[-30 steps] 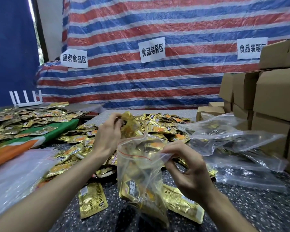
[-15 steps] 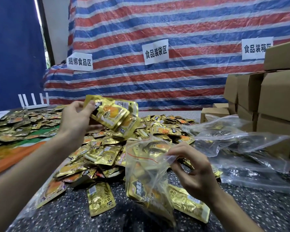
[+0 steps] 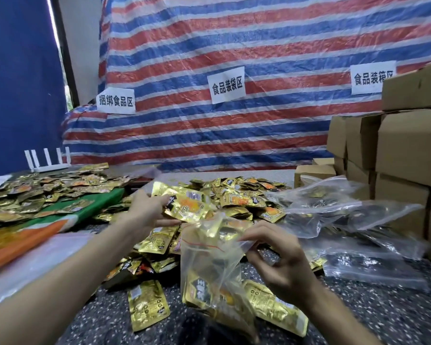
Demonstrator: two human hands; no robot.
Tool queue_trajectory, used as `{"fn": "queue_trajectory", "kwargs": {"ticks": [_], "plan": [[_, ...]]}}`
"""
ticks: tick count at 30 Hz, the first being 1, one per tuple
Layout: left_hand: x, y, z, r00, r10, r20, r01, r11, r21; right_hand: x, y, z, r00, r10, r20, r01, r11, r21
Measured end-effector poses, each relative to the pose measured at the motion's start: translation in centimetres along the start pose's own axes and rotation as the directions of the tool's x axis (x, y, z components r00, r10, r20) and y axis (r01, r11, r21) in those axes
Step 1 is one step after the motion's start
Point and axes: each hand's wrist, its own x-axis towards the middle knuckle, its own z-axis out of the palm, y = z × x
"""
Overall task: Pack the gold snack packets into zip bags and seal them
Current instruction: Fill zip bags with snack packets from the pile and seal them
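Note:
My left hand grips a small bunch of gold snack packets just above and left of the mouth of a clear zip bag. My right hand pinches the bag's right rim and holds it upright over the dark speckled table. The bag's red zip line shows near its top, and some gold packets sit in its bottom. A big heap of loose gold packets lies behind the bag, with single packets lying flat in front.
Empty clear zip bags lie piled to the right. Stacked cardboard boxes stand along the right edge. More gold packets cover a green and orange cloth at left. A striped tarp with paper signs hangs behind.
My left hand picked up a bunch of packets from the heap, raised it, and has now brought it down and right toward the bag's mouth. My right hand kept holding the bag.

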Motion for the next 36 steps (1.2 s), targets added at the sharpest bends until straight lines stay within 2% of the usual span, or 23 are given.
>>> {"fn": "queue_trajectory", "kwargs": {"ticks": [3,6,8,11,15,17,19,21,24,28,32,36], "plan": [[1.9,-1.9,1.9,0.999,0.001,-0.054,0.005,0.994,0.114,-0.2,0.1,0.0,1.000,0.012,0.027,-0.012,1.000,-0.010],[2.4,-2.7,3.4,0.993,0.013,-0.120,0.024,0.953,0.301,-0.2,0.3,0.0,0.999,0.021,0.043,-0.020,1.000,-0.005],[2.9,-3.1,3.7,0.985,0.063,-0.159,0.010,0.907,0.420,-0.3,0.3,0.0,0.999,0.015,0.044,-0.016,1.000,0.001],[3.1,-3.0,3.1,0.970,0.169,-0.177,-0.067,0.880,0.471,-0.3,0.4,0.0,0.998,0.015,0.054,-0.016,1.000,0.020],[1.5,-0.9,1.8,0.929,0.367,-0.053,-0.309,0.845,0.437,-0.3,0.2,0.0,0.998,0.008,0.062,-0.010,0.999,0.031],[-0.3,1.0,0.9,0.858,0.514,0.008,-0.467,0.772,0.430,-0.2,0.2,0.1,0.998,0.004,0.066,-0.006,0.999,0.033],[-2.2,3.3,-0.2,0.757,0.650,0.068,-0.612,0.669,0.422,-0.2,0.2,0.1,0.998,0.007,0.067,-0.010,0.999,0.034],[-4.4,5.5,-1.3,0.674,0.727,0.133,-0.721,0.607,0.335,-0.2,0.2,0.1,0.998,0.010,0.062,-0.012,0.999,0.030],[-7.8,7.7,-2.6,0.599,0.763,0.242,-0.801,0.571,0.182,-0.1,0.0,0.2,0.998,0.020,0.052,-0.022,0.999,0.035],[-10.9,8.3,-2.0,0.499,0.765,0.406,-0.866,0.427,0.261,0.0,-0.4,0.2,1.000,-0.005,0.016,0.004,0.999,0.054],[-12.2,6.6,-0.3,0.495,0.714,0.494,-0.862,0.335,0.380,0.0,-0.8,0.0,0.998,-0.023,-0.050,0.026,0.998,0.056],[-13.0,4.7,1.6,0.535,0.666,0.520,-0.844,0.398,0.358,0.0,-0.7,0.1,0.999,-0.040,-0.034,0.042,0.997,0.058]]}}
